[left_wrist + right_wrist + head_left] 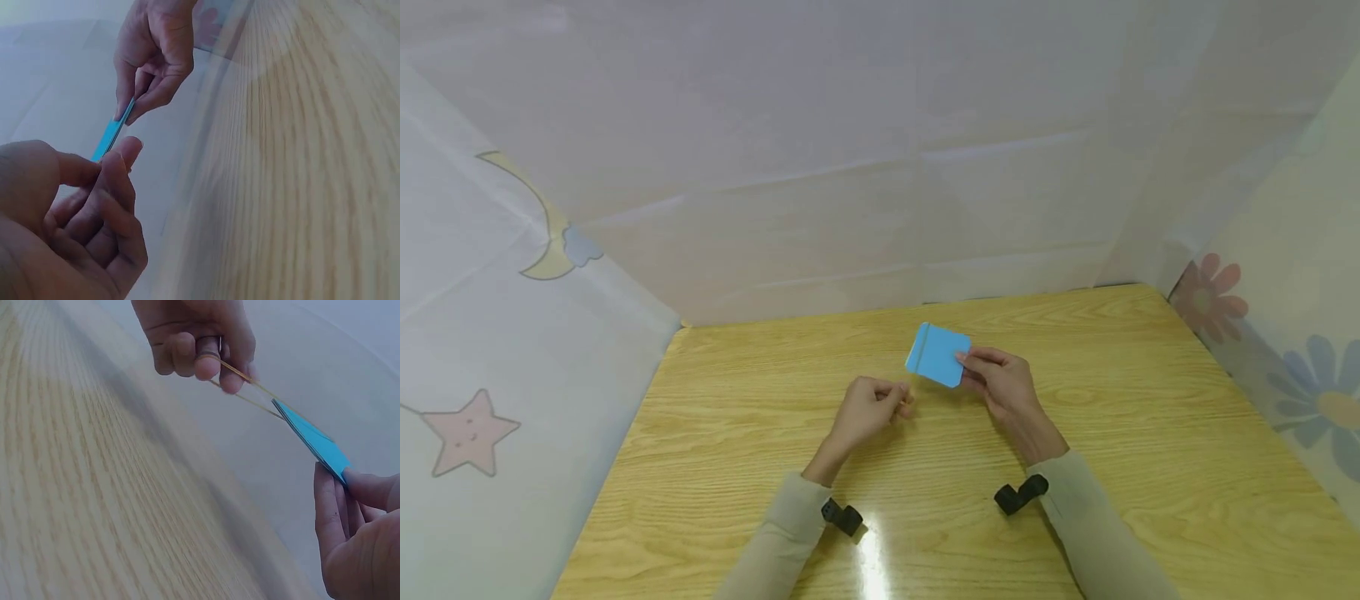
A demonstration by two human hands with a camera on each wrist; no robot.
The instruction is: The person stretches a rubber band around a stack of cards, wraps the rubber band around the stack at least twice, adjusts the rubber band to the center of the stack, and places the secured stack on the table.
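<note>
Head view across the room: pale sheeting [820,125] rises behind and on both sides of a wood-grain table [715,467], whose near surface catches a bright streak of reflected light. Two light sleeves [1082,508] reach in from the near edge. Printed on the sheeting are a yellow moon [556,237] and a pink star [472,433] at left, a blue flower [1336,408] and a red flower [1206,298] at right.

Over the middle of the table, a person's two hands work near each other. The right hand [1009,387] is closed in a pinch, thumb on one face and fingers behind, gripping the right edge of a thin blue stack [942,358]. The left hand [867,411], fingers curled inward, is just beside the stack's other end. Held up off the wood, the stack tilts between the two, its layered edge plain from the right wrist. A small black device [848,521] sits at the left cuff, with another at the right. Slimmest of all, a tan rubber band [234,370] loops a left finger and stretches in two strands to the stack.
</note>
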